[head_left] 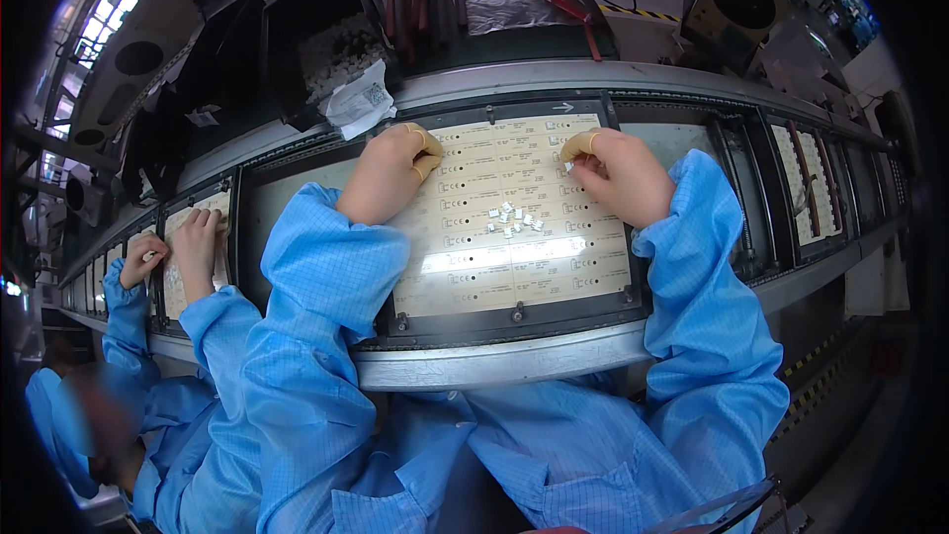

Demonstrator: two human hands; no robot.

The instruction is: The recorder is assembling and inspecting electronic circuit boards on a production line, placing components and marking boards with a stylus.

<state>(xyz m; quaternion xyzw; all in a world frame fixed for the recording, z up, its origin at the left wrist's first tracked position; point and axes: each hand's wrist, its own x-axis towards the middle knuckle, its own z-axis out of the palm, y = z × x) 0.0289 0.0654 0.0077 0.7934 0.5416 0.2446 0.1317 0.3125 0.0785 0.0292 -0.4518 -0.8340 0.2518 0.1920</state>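
We're looking straight down at the cream board panel point(474, 292), lying in the middle of the frame, and the dark fixture point(455, 327) is bordering it, presumably keeping it flat and square. Our left hand point(384, 173) is hovering at the panel's upper left edge, its fingers curling inward; we're not seeing the tips well enough to tell how closely they're meeting or whether they're gripping anything. Our right hand point(629, 176) is working at the upper right, thumb and forefinger pinching nearly together on a small white part point(568, 167), seemingly right at the tips so that it's staying in sight. Both hands are wearing yellow finger cots point(579, 144), probably for grip and cleanliness.

Between and below the hands, the loose white parts point(518, 216) are lying scattered near the panel's centre, a spot that's likely suiting either hand's reach. Up top, left of centre, a dark bin point(314, 99) is holding many more pale pieces, apparently as the bulk supply, with a crumpled white bag point(361, 102) lying at its edge. Over on the left, a co-worker's hands point(195, 245) are hovering at another panel point(176, 287).
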